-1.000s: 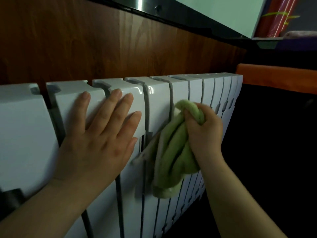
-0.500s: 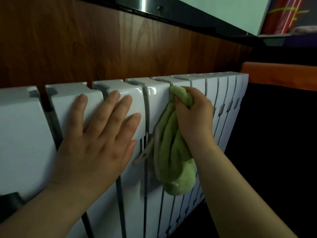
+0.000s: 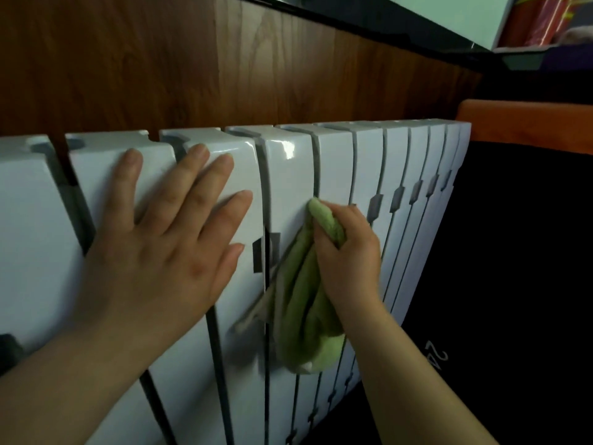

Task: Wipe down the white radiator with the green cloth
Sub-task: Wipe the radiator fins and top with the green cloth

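Right hand (image 3: 348,252): fist closed round the bunched upper end of the green cloth (image 3: 305,303); knuckles face the camera, thumb side toward the radiator.
Left hand (image 3: 160,248): open and flat, fingers spread, palm pressed on the front of the sections left of the cloth; grips nothing.
Green cloth: top knot sticks out above the right fist and touches the panel face; the rest hangs loose below and left of the fist, against the sections, with a pale edge trailing left.
White radiator (image 3: 365,162): row of upright sections running off to the right, glossy, with dark gaps between them.
Contact point: about mid-row, below the rounded tops.
Wood panel (image 3: 192,65): brown, directly behind and above the radiator.
Orange edge (image 3: 526,123): beside the radiator's far right end.
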`<state>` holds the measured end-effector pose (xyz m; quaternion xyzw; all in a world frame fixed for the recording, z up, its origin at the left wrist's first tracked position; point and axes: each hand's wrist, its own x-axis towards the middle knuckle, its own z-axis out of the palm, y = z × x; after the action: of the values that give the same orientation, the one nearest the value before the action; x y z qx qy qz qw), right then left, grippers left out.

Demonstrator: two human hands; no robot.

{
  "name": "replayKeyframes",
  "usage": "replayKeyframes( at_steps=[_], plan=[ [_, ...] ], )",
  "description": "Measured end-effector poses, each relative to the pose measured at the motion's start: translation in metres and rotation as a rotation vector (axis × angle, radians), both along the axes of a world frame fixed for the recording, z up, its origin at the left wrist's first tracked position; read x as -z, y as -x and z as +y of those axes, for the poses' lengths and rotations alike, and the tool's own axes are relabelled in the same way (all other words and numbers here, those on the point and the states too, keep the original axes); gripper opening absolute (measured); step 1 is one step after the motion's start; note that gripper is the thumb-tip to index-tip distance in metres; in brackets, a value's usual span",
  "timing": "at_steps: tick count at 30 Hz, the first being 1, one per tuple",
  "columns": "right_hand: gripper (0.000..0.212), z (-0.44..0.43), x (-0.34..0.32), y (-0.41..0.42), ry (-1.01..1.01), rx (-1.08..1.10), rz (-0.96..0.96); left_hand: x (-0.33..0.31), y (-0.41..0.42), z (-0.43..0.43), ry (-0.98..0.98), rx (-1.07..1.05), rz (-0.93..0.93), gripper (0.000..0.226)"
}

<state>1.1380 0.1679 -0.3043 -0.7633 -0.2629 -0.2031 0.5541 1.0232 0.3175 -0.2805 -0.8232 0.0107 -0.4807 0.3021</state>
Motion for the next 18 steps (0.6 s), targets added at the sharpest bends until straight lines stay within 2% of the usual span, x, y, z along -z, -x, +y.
replayKeyframes(
  at_steps=[3,6,10,15,18],
  plan=[
    [0.021,-0.016,0.036,0.003,-0.032,-0.128,0.178,-0.002,0.000,0.000,0.030,0.005,0.020,0.049],
    [0.033,-0.028,0.059,0.006,-0.086,-0.193,0.286,0.003,0.000,-0.004,0.128,0.034,0.034,0.045],
    [0.039,-0.030,0.065,0.007,-0.094,-0.147,0.306,0.020,0.005,-0.014,0.150,0.055,0.029,0.042],
    [0.036,-0.020,0.045,0.004,-0.135,-0.271,0.282,0.040,0.004,-0.018,0.181,0.063,0.040,0.039],
    [0.028,-0.025,0.041,0.000,-0.236,-0.339,0.402,0.053,0.009,-0.024,0.251,0.123,0.084,0.037]
  ],
)
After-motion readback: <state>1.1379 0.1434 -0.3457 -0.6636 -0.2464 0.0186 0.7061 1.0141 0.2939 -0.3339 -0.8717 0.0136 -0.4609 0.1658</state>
